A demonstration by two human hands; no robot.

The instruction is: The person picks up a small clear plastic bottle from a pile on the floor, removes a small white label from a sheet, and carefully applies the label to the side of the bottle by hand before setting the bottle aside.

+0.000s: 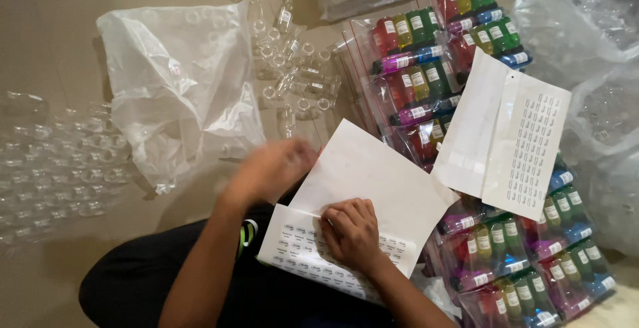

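Matt paper label sheet (333, 261), glossy crinkled plastic bag (180, 88), clear glass vials (293, 68).

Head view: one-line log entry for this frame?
left hand: blurred, by clear vials | right hand: fingertips on label sheet | filled bottle bags right

From my feed both forearms are bare, no sleeves; black trousers (133, 281), plus what looks like a green-and-white striped trim (248, 231), kinda blurry.

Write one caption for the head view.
Right hand presses a sticker sheet; left hand hovers beside empty vials.
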